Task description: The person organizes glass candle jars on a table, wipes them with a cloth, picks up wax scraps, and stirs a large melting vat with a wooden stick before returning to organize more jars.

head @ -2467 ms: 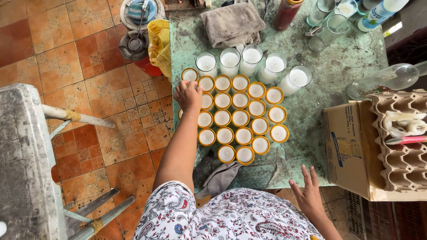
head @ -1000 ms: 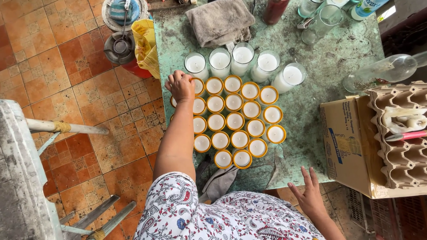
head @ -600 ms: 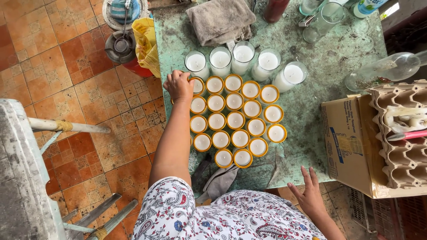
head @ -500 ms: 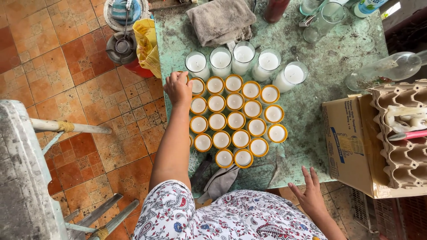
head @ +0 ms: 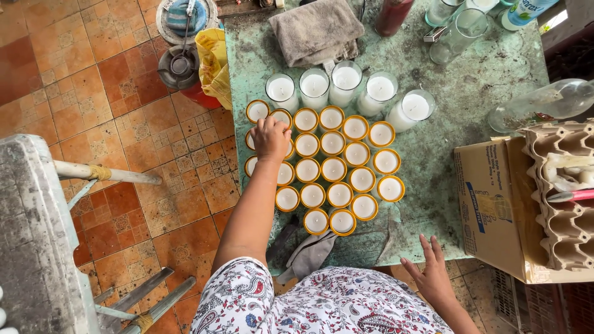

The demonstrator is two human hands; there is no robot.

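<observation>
Yellow-rimmed candle cups looked light, rigid — best pinched by the rim; left hand curled over one at nine o'clock, right hand spread.

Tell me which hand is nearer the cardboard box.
Right. The right hand rests at the table's near edge, just left of the cardboard box. The left hand is far across, on the yellow-rimmed candle cups.

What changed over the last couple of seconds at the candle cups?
The left hand slid slightly toward the person along the cluster's left edge, uncovering the far corner gold cup; whether it grips one is unclear. The right hand stayed spread at the table edge; the glass candles kept their places.
</observation>
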